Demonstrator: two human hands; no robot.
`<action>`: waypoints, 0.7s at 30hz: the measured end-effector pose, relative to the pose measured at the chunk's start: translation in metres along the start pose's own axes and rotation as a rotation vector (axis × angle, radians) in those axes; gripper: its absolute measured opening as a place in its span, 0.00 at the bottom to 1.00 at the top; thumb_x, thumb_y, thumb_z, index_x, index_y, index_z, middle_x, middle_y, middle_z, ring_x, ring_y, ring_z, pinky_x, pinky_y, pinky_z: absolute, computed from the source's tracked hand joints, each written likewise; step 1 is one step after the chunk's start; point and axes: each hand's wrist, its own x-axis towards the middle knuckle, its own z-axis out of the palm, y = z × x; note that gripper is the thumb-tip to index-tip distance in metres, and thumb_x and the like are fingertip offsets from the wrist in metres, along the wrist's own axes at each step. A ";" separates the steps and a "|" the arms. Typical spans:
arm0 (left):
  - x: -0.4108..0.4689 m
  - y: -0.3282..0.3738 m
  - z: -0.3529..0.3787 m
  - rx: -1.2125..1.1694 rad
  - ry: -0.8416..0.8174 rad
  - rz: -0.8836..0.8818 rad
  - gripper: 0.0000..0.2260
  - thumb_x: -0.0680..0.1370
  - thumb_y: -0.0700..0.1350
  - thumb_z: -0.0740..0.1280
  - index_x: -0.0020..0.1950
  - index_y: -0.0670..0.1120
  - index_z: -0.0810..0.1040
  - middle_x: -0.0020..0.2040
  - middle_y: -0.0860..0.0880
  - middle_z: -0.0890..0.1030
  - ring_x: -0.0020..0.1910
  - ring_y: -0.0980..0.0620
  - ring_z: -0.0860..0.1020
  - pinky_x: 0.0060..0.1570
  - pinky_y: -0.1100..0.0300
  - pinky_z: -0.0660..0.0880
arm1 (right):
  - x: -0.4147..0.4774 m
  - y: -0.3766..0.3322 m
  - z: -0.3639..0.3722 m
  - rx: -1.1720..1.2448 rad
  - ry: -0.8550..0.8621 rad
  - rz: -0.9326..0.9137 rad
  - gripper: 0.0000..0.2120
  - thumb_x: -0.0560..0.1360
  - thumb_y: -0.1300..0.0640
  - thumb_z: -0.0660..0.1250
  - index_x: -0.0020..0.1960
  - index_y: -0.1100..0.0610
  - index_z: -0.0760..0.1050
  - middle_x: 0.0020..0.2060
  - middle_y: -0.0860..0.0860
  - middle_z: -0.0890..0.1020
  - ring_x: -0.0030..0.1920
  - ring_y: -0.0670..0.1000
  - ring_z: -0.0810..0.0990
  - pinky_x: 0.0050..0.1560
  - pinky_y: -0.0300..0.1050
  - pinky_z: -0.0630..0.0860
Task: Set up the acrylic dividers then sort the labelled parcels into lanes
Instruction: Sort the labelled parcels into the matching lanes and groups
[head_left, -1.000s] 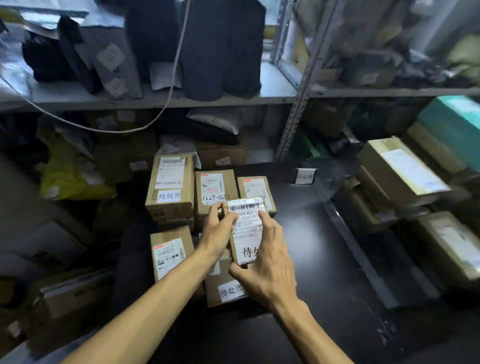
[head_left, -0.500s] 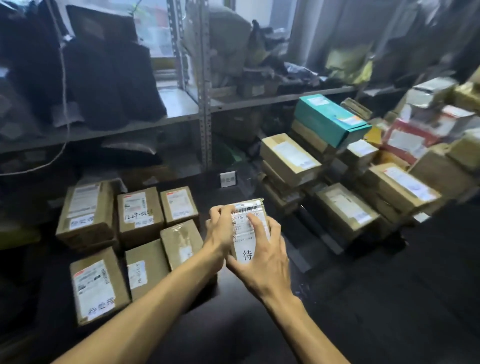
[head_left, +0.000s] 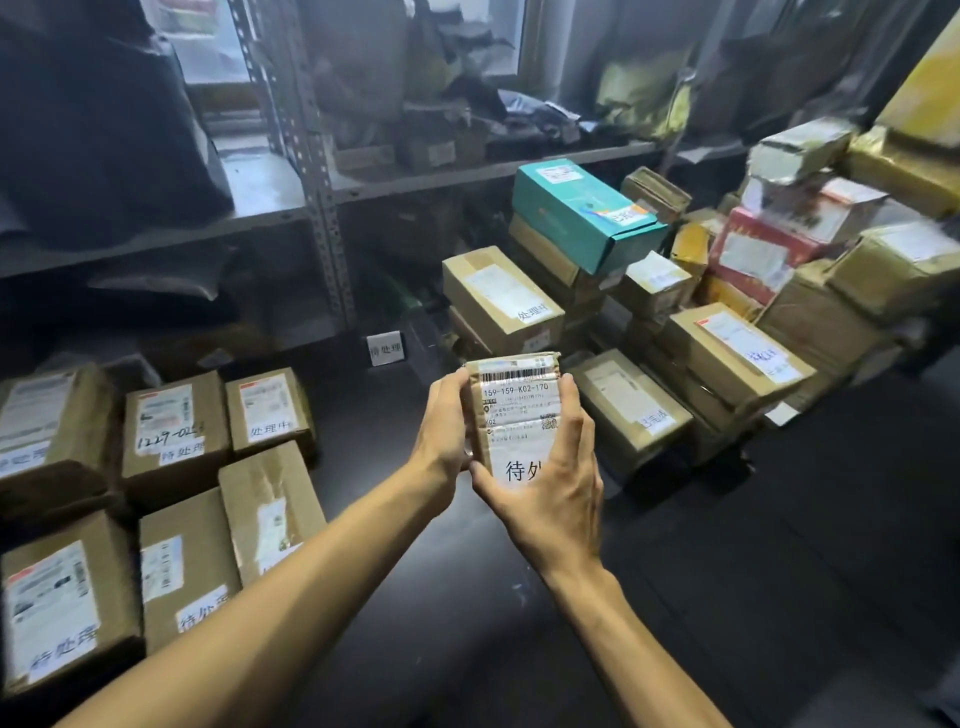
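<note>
A small taped cardboard parcel (head_left: 511, 410) with a white shipping label and a handwritten-style sticker is held up above the dark table (head_left: 779, 545). My left hand (head_left: 444, 426) grips its left side and my right hand (head_left: 556, 483) wraps its lower right corner. Several labelled brown parcels (head_left: 176, 436) lie flat in rows at the left. A small white lane sign (head_left: 385, 349) stands at the back of the table. An acrylic divider edge (head_left: 431, 332) shows faintly beside that sign.
A large heap of boxes fills the right side, among them a teal box (head_left: 582, 213) and a red-and-white box (head_left: 758, 254). Metal shelving (head_left: 322, 208) with dark bags runs along the back. Bare dark tabletop lies in front of the heap.
The view has swung to the right, bringing the box heap in. Both hands carried the small parcel to the right, away from the rows of parcels at the left.
</note>
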 end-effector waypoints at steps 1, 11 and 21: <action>0.009 -0.004 0.002 -0.008 0.013 -0.011 0.21 0.81 0.55 0.54 0.39 0.57 0.84 0.36 0.55 0.85 0.32 0.63 0.82 0.26 0.69 0.73 | 0.005 0.005 0.002 -0.002 -0.006 -0.001 0.58 0.61 0.42 0.80 0.79 0.49 0.48 0.68 0.52 0.69 0.64 0.55 0.74 0.58 0.47 0.75; 0.100 -0.036 0.001 -0.085 0.293 -0.170 0.22 0.81 0.56 0.51 0.50 0.41 0.77 0.47 0.43 0.83 0.47 0.45 0.79 0.52 0.51 0.74 | 0.075 0.040 0.032 -0.077 -0.299 -0.042 0.42 0.61 0.36 0.71 0.72 0.47 0.64 0.64 0.46 0.71 0.59 0.50 0.76 0.52 0.43 0.77; 0.134 -0.024 0.007 -0.215 0.431 -0.232 0.26 0.80 0.55 0.51 0.48 0.40 0.84 0.46 0.39 0.86 0.47 0.41 0.84 0.52 0.49 0.79 | 0.121 0.049 0.047 -0.046 -0.446 -0.112 0.41 0.60 0.34 0.70 0.70 0.46 0.66 0.65 0.46 0.69 0.58 0.51 0.77 0.52 0.50 0.78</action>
